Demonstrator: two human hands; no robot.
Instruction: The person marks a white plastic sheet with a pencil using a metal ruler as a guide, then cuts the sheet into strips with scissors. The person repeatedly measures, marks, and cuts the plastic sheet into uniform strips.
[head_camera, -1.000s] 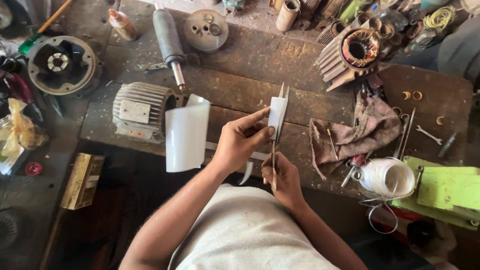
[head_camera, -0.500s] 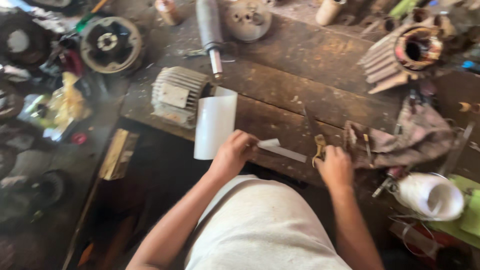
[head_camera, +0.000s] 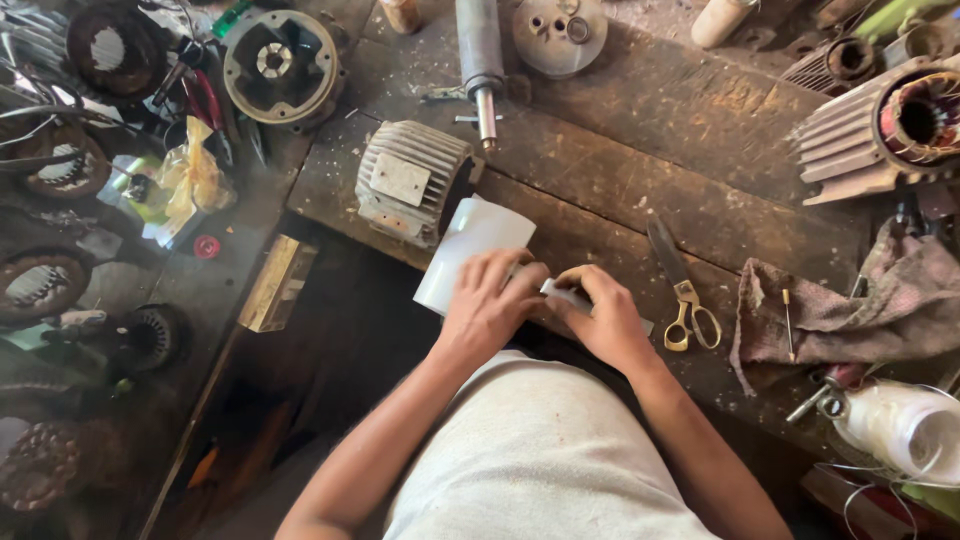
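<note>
A worn wooden workbench (head_camera: 640, 190) was seen from above, its near edge met by the person's lap. A finned motor housing (head_camera: 412, 183) was set at the bench's near left corner, and a second finned stator (head_camera: 885, 130) with copper windings was laid at the right edge. A steel rotor shaft (head_camera: 480, 55) was placed along the far edge, pointing toward the housing. A crumpled brownish rag (head_camera: 860, 300) was spread near the right edge. A curled white insulation sheet (head_camera: 468, 250) was stood at the near edge, just beside the housing, touched by the left hand (head_camera: 490, 305), whose fingers were curled over its lower end. A narrow folded strip of the white sheet (head_camera: 562, 293) was pinched between both hands, the right hand (head_camera: 605, 320) being closed around its other end. Yellow-handled scissors (head_camera: 680, 290) were left lying free, just right of the right hand.
</note>
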